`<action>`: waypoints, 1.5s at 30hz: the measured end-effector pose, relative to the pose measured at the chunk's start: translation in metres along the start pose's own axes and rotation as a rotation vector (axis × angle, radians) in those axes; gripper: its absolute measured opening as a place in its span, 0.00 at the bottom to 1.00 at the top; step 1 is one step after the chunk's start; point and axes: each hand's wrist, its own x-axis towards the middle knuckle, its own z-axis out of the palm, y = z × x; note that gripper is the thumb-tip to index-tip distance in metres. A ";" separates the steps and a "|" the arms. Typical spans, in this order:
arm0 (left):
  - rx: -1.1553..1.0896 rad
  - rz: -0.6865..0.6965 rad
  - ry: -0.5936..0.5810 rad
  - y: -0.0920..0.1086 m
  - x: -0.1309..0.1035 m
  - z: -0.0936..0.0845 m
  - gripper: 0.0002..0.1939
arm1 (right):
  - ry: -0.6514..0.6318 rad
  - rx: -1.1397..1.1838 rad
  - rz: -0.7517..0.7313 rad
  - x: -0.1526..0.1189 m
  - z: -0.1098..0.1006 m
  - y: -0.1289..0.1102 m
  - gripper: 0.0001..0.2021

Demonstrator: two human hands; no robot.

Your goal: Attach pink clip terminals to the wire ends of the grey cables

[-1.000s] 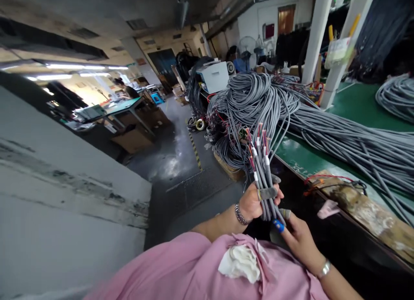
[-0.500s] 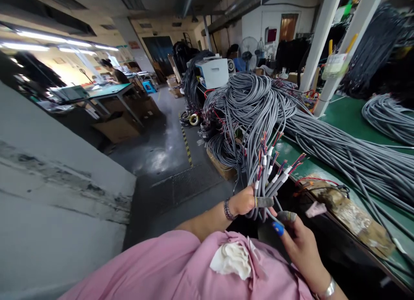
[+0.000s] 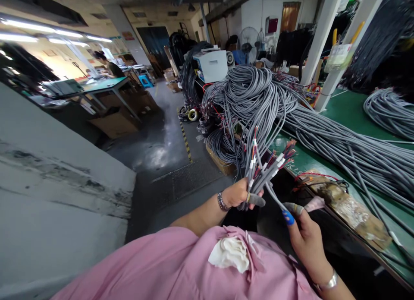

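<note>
A bundle of grey cables (image 3: 265, 175) stands upright in my left hand (image 3: 241, 194), whose fingers are wrapped round it. White sleeves and stripped ends with coloured wires show at the tops of these cables. To the right, my right hand (image 3: 302, 231) pinches a single grey cable (image 3: 275, 198) between thumb and forefinger; this cable runs up and left toward the bundle. Blue covering wraps the right thumb, and grey finger covers sit on a finger of each hand. The lower part of the bundle is hidden in shadow.
A large heap of coiled grey cables (image 3: 250, 90) lies ahead, with long cables (image 3: 352, 140) stretched over the green table (image 3: 347, 103). A taped brown package (image 3: 359, 216) sits along the table edge. White posts (image 3: 336, 64) rise there. Another person (image 3: 113, 67) is far left.
My right hand has moved right and slightly up, drawing one cable away from the bundle. My left hand has shifted left with the bundle, whose ends now splay more.
</note>
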 end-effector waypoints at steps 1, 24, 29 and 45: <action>-0.004 -0.004 0.028 -0.001 0.000 -0.002 0.19 | 0.008 -0.001 -0.005 0.000 -0.001 0.001 0.09; -0.606 0.146 0.115 -0.033 0.017 0.001 0.19 | -0.261 0.082 0.146 -0.059 0.004 0.073 0.15; -0.408 0.179 0.152 -0.028 0.034 0.039 0.13 | -0.328 0.115 0.120 -0.050 0.018 0.064 0.15; 0.096 0.124 0.148 -0.034 0.021 0.073 0.14 | -0.279 0.336 0.227 -0.042 0.011 0.053 0.13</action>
